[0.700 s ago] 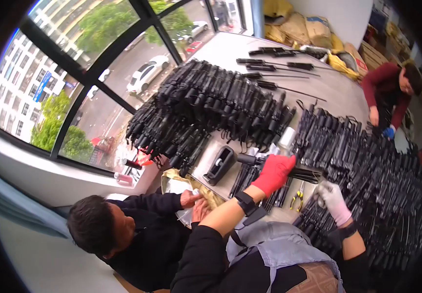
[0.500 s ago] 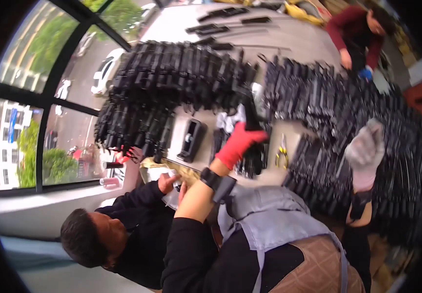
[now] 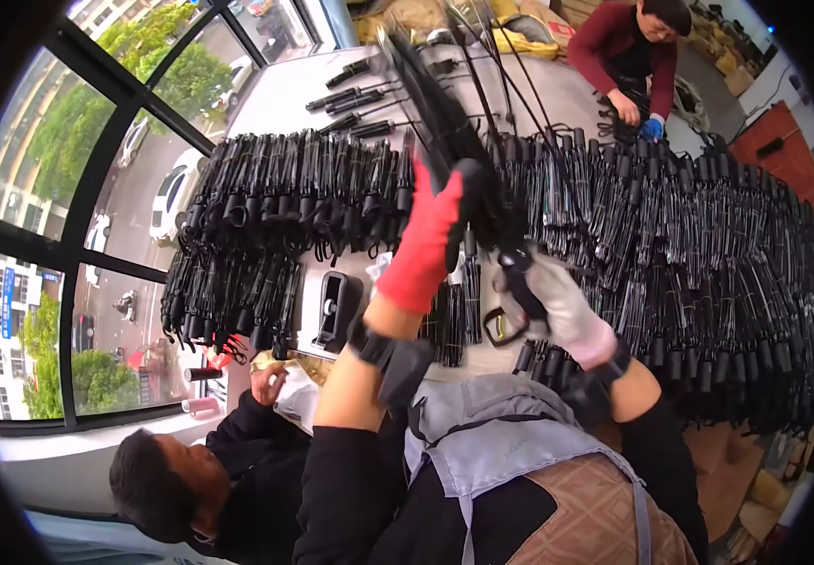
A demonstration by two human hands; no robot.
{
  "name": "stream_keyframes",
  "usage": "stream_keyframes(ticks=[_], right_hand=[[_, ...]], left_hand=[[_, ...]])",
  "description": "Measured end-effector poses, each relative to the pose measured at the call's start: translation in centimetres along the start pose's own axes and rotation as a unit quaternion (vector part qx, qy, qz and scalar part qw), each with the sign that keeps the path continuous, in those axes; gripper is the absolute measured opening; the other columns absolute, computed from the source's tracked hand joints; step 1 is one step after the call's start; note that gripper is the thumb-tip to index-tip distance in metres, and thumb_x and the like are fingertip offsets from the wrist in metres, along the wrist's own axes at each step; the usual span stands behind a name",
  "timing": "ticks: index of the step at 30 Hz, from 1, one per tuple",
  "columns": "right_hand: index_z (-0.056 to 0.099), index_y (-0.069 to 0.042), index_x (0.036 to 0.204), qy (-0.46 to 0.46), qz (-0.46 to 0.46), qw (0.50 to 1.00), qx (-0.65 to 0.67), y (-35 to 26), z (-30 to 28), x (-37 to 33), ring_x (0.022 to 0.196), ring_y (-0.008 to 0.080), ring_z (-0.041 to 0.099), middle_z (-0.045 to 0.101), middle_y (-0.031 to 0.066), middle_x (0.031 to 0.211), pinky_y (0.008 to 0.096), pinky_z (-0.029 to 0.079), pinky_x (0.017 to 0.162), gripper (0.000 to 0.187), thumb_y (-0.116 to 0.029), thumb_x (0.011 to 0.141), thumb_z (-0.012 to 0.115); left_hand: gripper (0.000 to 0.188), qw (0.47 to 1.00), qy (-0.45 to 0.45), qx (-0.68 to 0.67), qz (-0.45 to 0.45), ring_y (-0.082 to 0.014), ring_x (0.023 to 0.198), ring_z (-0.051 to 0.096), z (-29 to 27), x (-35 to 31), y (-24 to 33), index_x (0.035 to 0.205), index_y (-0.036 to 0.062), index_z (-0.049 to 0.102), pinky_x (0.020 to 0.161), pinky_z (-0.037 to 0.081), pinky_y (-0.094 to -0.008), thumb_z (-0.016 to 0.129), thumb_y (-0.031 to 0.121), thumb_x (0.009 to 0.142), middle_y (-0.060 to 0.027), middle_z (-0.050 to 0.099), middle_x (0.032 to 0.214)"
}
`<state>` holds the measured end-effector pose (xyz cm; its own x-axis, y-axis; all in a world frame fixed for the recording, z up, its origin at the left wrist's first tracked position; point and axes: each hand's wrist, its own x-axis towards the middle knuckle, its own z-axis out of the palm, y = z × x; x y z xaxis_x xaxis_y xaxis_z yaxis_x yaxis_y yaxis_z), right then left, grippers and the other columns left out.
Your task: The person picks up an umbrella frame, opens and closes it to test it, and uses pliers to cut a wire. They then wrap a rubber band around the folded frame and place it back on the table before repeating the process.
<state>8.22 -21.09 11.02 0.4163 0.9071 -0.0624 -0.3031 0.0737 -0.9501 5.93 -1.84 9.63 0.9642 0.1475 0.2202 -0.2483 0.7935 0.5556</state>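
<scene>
A black umbrella (image 3: 449, 127) with thin ribs or rods fanning out at its far end slants over the table in front of me, partly blurred by motion. My left hand (image 3: 426, 231), in a red glove with dark fingertips, grips the umbrella's body; some fingers are hidden behind it. Closed around the umbrella's black handle (image 3: 517, 268) is my right hand (image 3: 565, 306), in a whitish glove. A dark strap loop (image 3: 501, 327) hangs beside that hand, with a bit of yellow showing through it.
Dense rows of folded black umbrellas (image 3: 303, 179) cover the table left and right. A black box-like holder (image 3: 336, 311) stands near the left front. One person (image 3: 176, 485) sits close at my left; another (image 3: 628, 56) works at the far right. Windows (image 3: 40, 311) line the left side.
My right hand has come in from the right and taken hold of the umbrella's handle. My left hand has moved up and left, raising the umbrella. The view has shifted.
</scene>
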Motion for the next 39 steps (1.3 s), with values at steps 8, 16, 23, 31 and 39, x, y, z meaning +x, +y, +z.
stream_keyframes(ticks=[8, 16, 23, 31, 39], right_hand=[[0.058, -0.004, 0.096, 0.058, 0.089, 0.980, 0.169, 0.8, -1.1, -1.0, 0.042, 0.0044, 0.036, 0.053, -0.0012, 0.065, 0.0203, 0.024, 0.038, 0.045, -0.048, 0.096, 0.051], [0.058, -0.001, 0.104, 0.095, -0.149, 0.955, -0.239, 2.3, -1.6, 1.9, 0.061, 0.0094, 0.055, 0.060, 0.0027, 0.076, 0.0231, 0.045, 0.055, 0.040, -0.040, 0.096, 0.055], [0.045, -0.004, 0.125, 0.019, 0.019, 0.996, 0.087, 1.2, -3.4, 0.2, 0.067, 0.0124, 0.058, 0.060, 0.0051, 0.081, 0.0231, 0.047, 0.051, 0.041, -0.033, 0.097, 0.053], [0.044, 0.001, 0.135, 0.151, -0.149, 0.942, -0.259, 4.7, -4.3, 4.3, 0.089, 0.0193, 0.060, 0.056, 0.0154, 0.111, 0.0266, 0.053, 0.065, 0.044, -0.018, 0.096, 0.054], [0.038, 0.004, 0.140, 0.219, -0.411, 0.451, -0.761, 0.6, -13.6, 12.1, 0.128, 0.0294, 0.044, 0.045, 0.0221, 0.138, 0.0365, 0.033, 0.109, 0.052, -0.011, 0.092, 0.051]], left_hand=[[0.057, 0.991, 0.037, -0.128, -0.021, -0.0239, 0.105, 0.061, -1.0, -1.6, -2.1, 0.135, 0.0099, 0.047, 0.092, 0.050, -0.0374, 0.047, 0.051, 0.096, -0.0122, 0.062, 0.118], [0.048, 0.996, 0.063, 0.014, 0.067, -0.0220, 0.107, 0.061, 2.7, 0.3, -1.6, 0.133, 0.0054, 0.049, 0.092, 0.050, -0.0373, 0.054, 0.036, 0.096, -0.0128, 0.063, 0.119], [0.023, 0.974, 0.186, 0.074, 0.108, -0.0169, 0.062, 0.062, 6.5, 0.6, -2.2, 0.097, 0.0052, 0.060, 0.057, 0.052, -0.0307, 0.064, 0.027, 0.090, -0.0052, 0.063, 0.075], [0.023, 0.976, 0.155, 0.075, 0.136, -0.0160, 0.049, 0.056, 6.5, 2.3, 1.3, 0.088, 0.0069, 0.052, 0.044, 0.047, -0.0306, 0.067, 0.023, 0.085, -0.0054, 0.056, 0.067], [0.068, 0.956, 0.129, 0.064, 0.255, -0.0123, 0.073, 0.057, 8.3, 7.8, -0.9, 0.128, 0.0083, 0.032, 0.059, 0.047, -0.0283, 0.076, 0.019, 0.077, -0.0047, 0.059, 0.085]])
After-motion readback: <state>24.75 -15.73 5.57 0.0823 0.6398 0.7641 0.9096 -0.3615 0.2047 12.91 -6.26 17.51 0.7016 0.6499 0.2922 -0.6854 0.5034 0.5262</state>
